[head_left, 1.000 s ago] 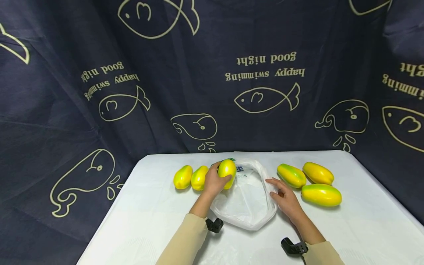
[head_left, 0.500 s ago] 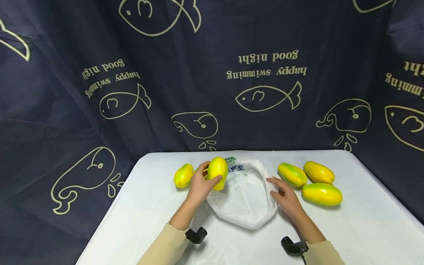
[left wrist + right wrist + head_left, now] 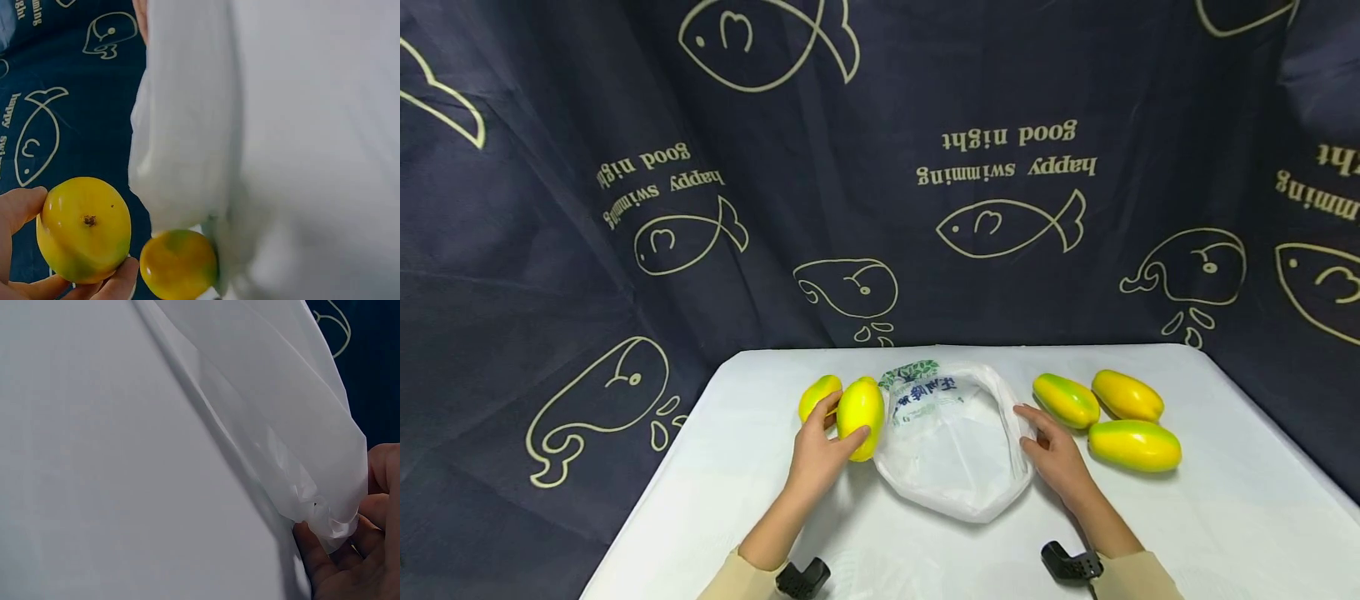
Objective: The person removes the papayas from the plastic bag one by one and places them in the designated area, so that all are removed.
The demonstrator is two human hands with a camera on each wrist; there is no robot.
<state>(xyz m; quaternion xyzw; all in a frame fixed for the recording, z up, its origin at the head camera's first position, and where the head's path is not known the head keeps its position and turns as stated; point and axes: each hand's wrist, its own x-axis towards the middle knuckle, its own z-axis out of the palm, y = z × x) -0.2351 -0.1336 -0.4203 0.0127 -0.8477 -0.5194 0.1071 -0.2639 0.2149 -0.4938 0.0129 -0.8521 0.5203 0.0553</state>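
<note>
My left hand (image 3: 822, 457) holds a yellow-green papaya (image 3: 861, 417), thumb on one side and fingers on the other, just left of the bag. In the left wrist view the rounded end of this papaya (image 3: 84, 228) faces the camera. A white plastic bag (image 3: 955, 507) with green and blue print stands in the middle of the table, its mouth spread wide. At its right rim, my right hand (image 3: 1060, 457) pinches the plastic; the right wrist view shows bunched film (image 3: 328, 519) between the fingers. Another papaya (image 3: 818, 393) lies behind the left hand, and one more is mostly hidden behind the held papaya.
Three papayas lie together right of the bag: a greenish one (image 3: 1066, 400), a yellow one (image 3: 1127, 395) and a front one (image 3: 1135, 446). A white cloth (image 3: 955, 567) covers the table. Behind it hangs a dark fish-print curtain (image 3: 850, 167).
My left hand has carried the papaya leftward and nearer to me, from over the bag's left rim to beside it. More of the bag's print shows. The right hand stays at the rim.
</note>
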